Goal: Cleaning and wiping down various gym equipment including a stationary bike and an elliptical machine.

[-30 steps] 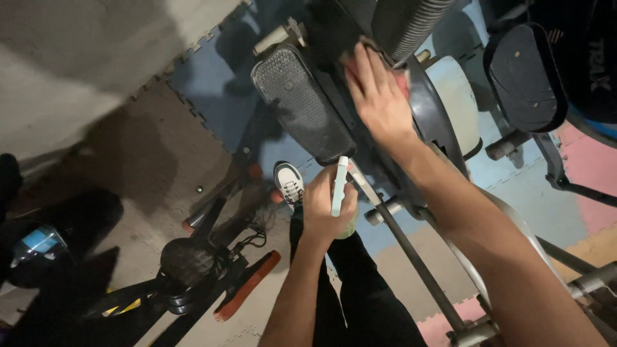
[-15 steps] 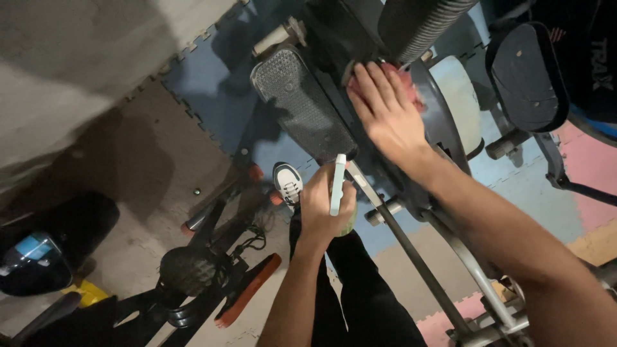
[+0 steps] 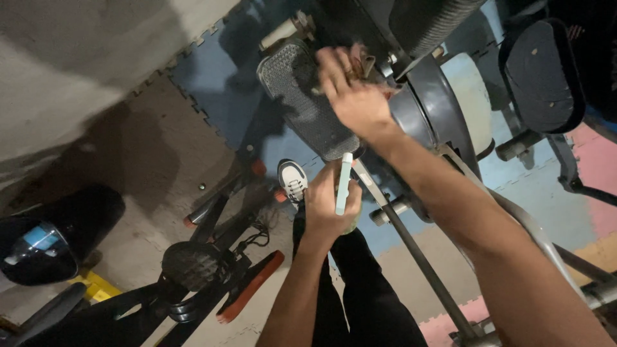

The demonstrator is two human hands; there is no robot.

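**A:** ok so what's the right hand point(image 3: 352, 96) doing here?

**B:** it's pressing a reddish cloth point(image 3: 362, 63) against the dark frame, just past the top end of the elliptical's textured foot pedal point(image 3: 302, 96). The fingers are lying spread and mostly flat over the cloth, which is bunching up under them. It's a bit blurry, so I can't tell how much they're pinching it.

**A:** and the left hand point(image 3: 329, 205)?

**B:** it's sitting right below the lower end of that pedal, fingers closing around a slim pale green bottle or tube point(image 3: 344, 183), holding it upright.

**A:** anything else near the pedal?

**B:** a white sneaker point(image 3: 292, 180) is standing on the blue foam floor mat point(image 3: 212, 90) just beside its lower end, and the grey flywheel cover point(image 3: 437, 109) is sitting right behind the pedal.
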